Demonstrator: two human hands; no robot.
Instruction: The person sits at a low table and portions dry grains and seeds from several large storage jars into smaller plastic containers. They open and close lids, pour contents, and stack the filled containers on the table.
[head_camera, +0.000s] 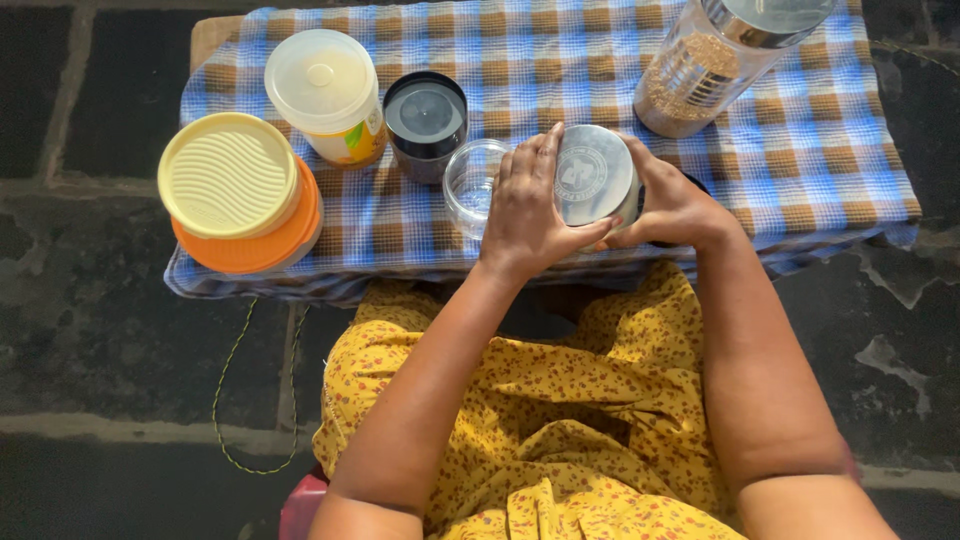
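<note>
While seen from above, over a lap in a yellow flowered dress (560, 430), both hands wrapped around one steel-lidded jar (595, 175) at the near edge of a small table under a blue and brown checked cloth (800, 150). Left hand (525, 205) laid against the jar's left side, fingers (530, 160) held close together and curving up to the rim of the round steel lid, thumb hooked under toward the other hand. Right hand (670, 205) cupping the right side, fingers mostly hidden behind the jar, thumb lying along the near edge and meeting the left thumb. Contents of the held jar not visible beneath the lid.

Just left of the left fingers, touching or nearly touching them, a small clear glass bowl (470, 185), apparently holding nothing. Beyond the bowl, farther from the fingertips, a dark cylindrical container with a dark lid (425, 120). Left of that, a pale plastic tub with a translucent white lid (325, 90), contents hidden. Well to the left of the left hand, an orange tub topped by a ribbed yellow lid (235, 190), shut. Up and away from the right fingers, a tall clear jar with a steel cap (710, 65), lying tilted, partly filled with brown grainy stuff.
</note>
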